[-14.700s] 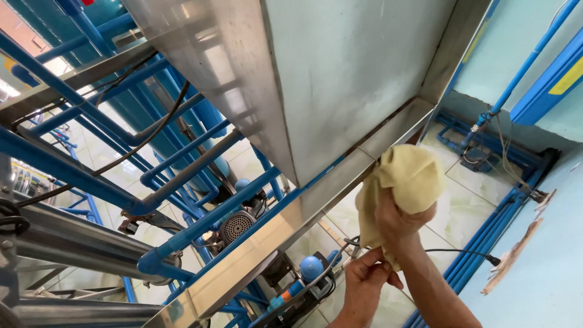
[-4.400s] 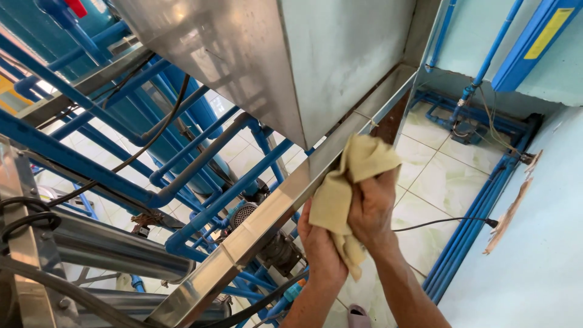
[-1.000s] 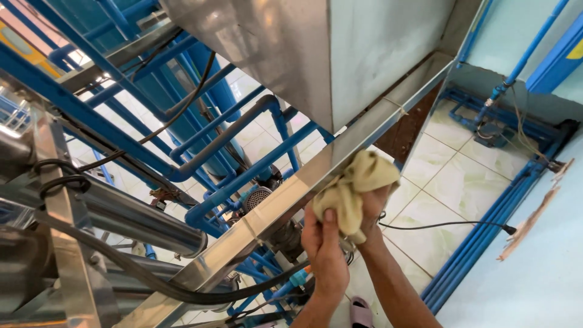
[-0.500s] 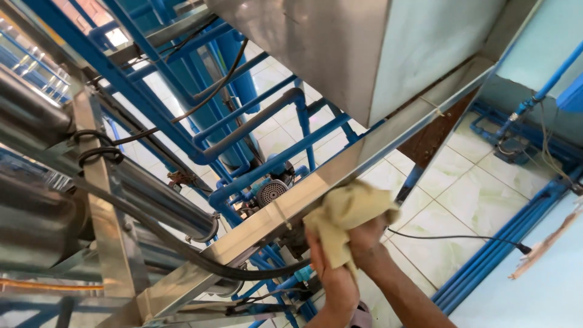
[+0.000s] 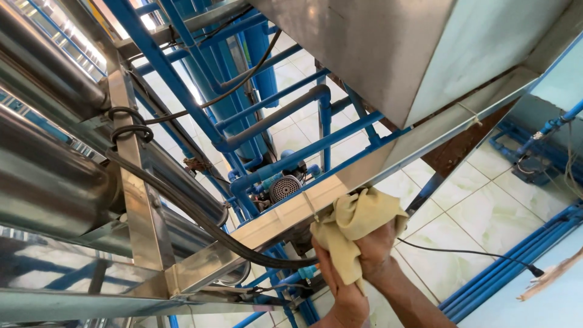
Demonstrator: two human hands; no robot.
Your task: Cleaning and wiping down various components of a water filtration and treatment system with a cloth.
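Observation:
A crumpled pale yellow cloth (image 5: pixel 352 222) is pressed against the underside edge of a long stainless steel angle rail (image 5: pixel 285 212) that runs diagonally below a big steel tank (image 5: pixel 388 54). My right hand (image 5: pixel 376 249) grips the cloth from the right. My left hand (image 5: pixel 340 291) holds the cloth's hanging lower part from below. Both forearms come up from the bottom of the view.
Blue pipes (image 5: pixel 273 115) and a blue frame cross behind the rail. Large shiny steel cylinders (image 5: pixel 48 176) fill the left, with black hoses (image 5: pixel 182 206) looping over a steel post. A small motor (image 5: pixel 284 187) sits below. A black cable (image 5: pixel 473 254) lies on the tiled floor (image 5: pixel 480 212).
My hands and the cloth have slid down and left along the rail. The view has swung left, bringing the steel cylinders and hoses into sight.

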